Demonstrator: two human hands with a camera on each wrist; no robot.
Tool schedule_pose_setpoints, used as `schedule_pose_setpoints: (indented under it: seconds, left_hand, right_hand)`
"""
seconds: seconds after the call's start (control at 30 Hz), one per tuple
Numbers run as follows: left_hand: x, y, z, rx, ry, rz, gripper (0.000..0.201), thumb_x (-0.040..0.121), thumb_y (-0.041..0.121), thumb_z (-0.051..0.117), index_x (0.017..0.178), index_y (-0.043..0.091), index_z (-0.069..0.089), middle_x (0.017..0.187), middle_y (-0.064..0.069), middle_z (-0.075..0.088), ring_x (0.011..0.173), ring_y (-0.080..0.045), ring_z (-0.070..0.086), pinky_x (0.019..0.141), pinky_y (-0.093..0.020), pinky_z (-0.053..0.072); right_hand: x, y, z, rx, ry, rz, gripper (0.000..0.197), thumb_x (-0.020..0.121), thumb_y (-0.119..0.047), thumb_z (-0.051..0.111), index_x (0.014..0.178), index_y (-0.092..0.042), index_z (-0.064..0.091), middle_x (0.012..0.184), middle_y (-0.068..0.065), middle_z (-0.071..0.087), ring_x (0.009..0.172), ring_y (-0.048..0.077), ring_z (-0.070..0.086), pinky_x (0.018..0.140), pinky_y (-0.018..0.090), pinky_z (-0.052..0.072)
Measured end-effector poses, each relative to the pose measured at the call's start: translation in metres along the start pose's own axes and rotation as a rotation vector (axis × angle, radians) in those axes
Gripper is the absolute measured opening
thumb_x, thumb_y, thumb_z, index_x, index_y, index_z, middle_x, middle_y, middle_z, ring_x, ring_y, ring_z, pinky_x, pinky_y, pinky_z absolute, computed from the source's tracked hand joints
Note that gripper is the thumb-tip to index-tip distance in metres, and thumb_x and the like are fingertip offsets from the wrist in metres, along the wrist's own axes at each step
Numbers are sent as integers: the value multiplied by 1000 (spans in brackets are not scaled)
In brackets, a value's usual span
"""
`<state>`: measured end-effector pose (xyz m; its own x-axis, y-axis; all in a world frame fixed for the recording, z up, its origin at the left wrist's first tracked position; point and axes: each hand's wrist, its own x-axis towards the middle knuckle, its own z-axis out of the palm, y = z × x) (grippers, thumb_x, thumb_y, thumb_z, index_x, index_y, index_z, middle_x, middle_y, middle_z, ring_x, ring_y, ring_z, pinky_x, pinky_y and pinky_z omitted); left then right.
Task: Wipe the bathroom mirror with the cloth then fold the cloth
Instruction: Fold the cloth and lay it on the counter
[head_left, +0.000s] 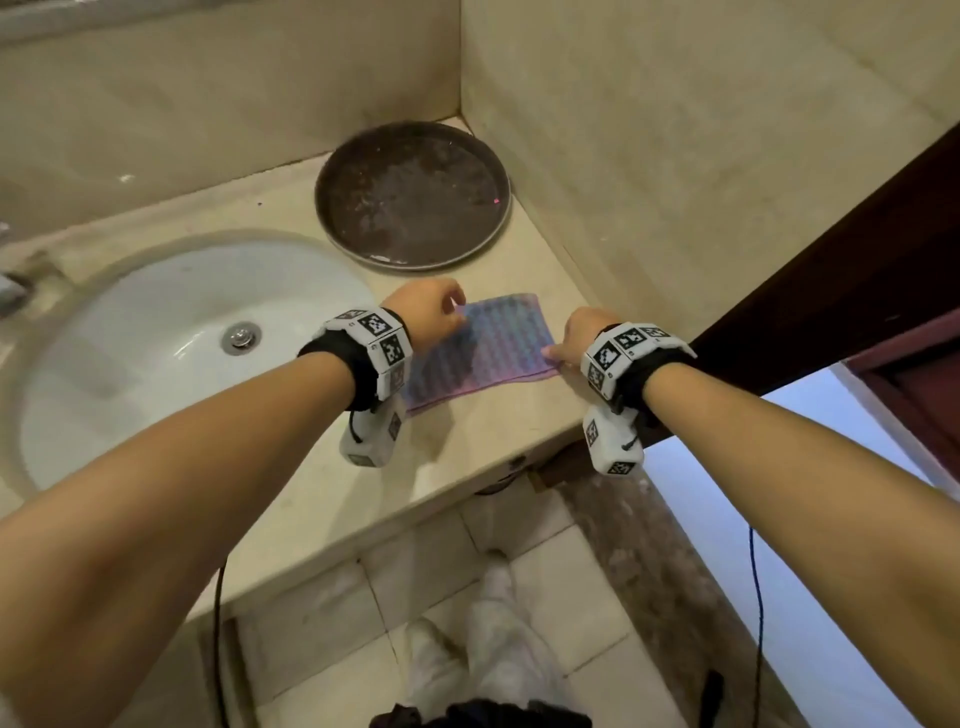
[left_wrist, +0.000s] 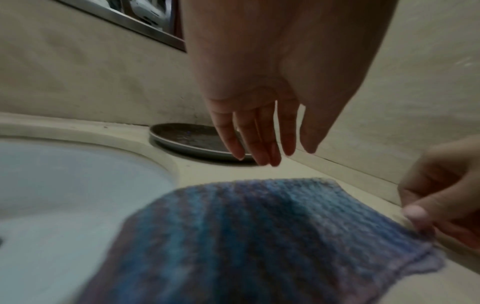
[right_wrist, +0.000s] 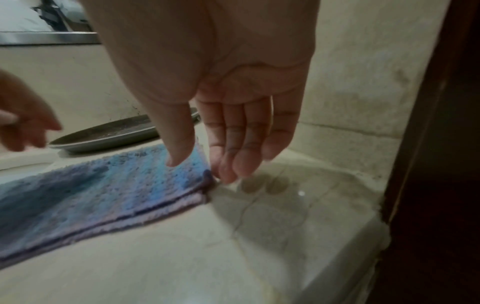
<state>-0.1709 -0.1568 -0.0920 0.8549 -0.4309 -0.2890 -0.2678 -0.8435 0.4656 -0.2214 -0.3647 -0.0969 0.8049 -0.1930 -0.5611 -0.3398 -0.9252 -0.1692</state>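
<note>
A blue and purple cloth (head_left: 483, 353) lies on the beige counter (head_left: 457, 467), doubled over so that two layers show along its near edge (right_wrist: 145, 211). My right hand (head_left: 558, 353) pinches the cloth's right corner, thumb on top and fingers (right_wrist: 233, 164) at the edge. In the left wrist view that corner (left_wrist: 426, 238) sits under the right thumb. My left hand (head_left: 431, 312) hovers over the cloth's far left corner with straight fingers (left_wrist: 259, 144), holding nothing. The mirror's metal frame (left_wrist: 124, 18) shows on the wall above.
A white sink (head_left: 156, 322) with a metal drain (head_left: 240, 336) is set into the counter left of the cloth. A dark round tray (head_left: 413, 197) fills the back corner. A dark wooden door (head_left: 857, 270) stands at the right, beyond the counter's end.
</note>
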Motion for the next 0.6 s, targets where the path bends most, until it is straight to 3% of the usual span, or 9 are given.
schedule_pose_setpoints:
  seconds: [0.1,0.17,0.23,0.33,0.47,0.6]
  left_hand:
    - [26,15,19,-8,47,28,36,89,21,57,123,10,55,121,-12,58,110,-29,55,94,-34,43]
    - [41,22,32,12,16,30,43,89,23,57,130,12,49,127,-13,53,115,-31,51,99,-40,42]
    - [53,31,42,63,-40,46,49,89,24,55,135,16,44,129,-13,51,116,-33,50,100,-45,41]
    - [65,43,49,98,-55,66,47,90,22,52,136,18,43,129,-12,53,118,-32,49,99,-46,41]
    - [71,55,42,121,-80,63,34,88,13,50,121,16,58,122,-13,58,113,-33,53,95,-42,45]
    - [61,52,21,-55,-34,95,20,81,3,54,96,6,67,102,-14,67,95,-28,59,76,-26,42]
  right_hand:
    - [2,1,8,5,6,8,44,82,-39,69,59,-8,46,59,5,52,51,20,49,45,25,32]
    - [5,1,16,1,24,1,41,82,-34,70,64,-5,47,68,7,55,60,26,53,54,27,38]
    - [6,1,24,7,56,-9,30,82,-31,69,74,-6,54,75,9,54,71,30,56,62,29,41]
    - [6,3,29,62,57,5,20,84,-25,66,81,-7,58,77,9,53,73,29,56,62,28,41]
    - [1,5,28,153,13,32,20,82,-23,67,84,-5,60,80,12,59,74,29,57,62,26,39]
    - [-11,1,21,243,0,-17,16,80,-17,65,88,-4,65,90,15,66,84,29,62,65,27,42]
